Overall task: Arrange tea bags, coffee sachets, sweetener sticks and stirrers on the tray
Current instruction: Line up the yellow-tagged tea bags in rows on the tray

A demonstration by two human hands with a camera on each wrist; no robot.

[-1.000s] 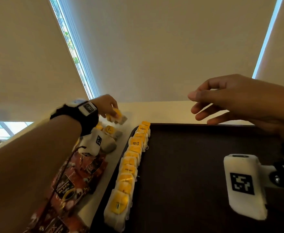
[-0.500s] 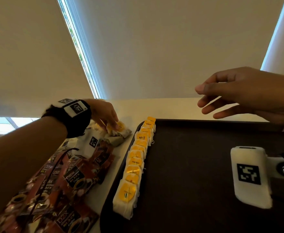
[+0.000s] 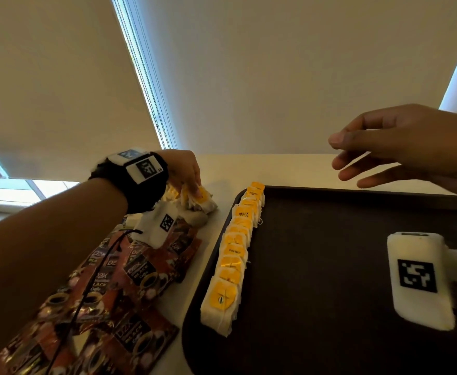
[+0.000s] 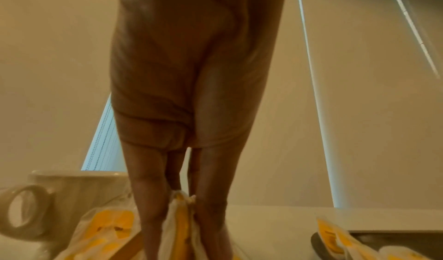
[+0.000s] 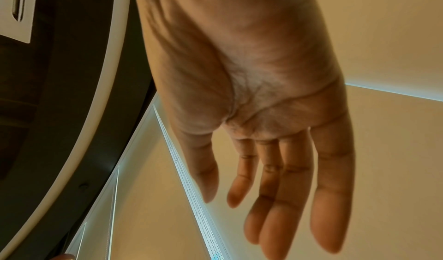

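One tray [image 3: 330, 266]. Ten tea bags [image 3: 235, 255] in its row, as far as can be told; a few more under the left hand [image 3: 184, 171]. One mug [image 4: 59, 197]. Several coffee sachets [image 3: 130, 277], overlapping, uncountable.

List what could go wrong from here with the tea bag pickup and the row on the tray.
1. The left hand pinches a tea bag out of a loose pile; a neighbouring bag may lift along with it.
2. The row of tea bags stands on edge along the tray's left rim; a knock while adding one might topple several.
3. A mug stands close beside the pile; the hand could bump it.
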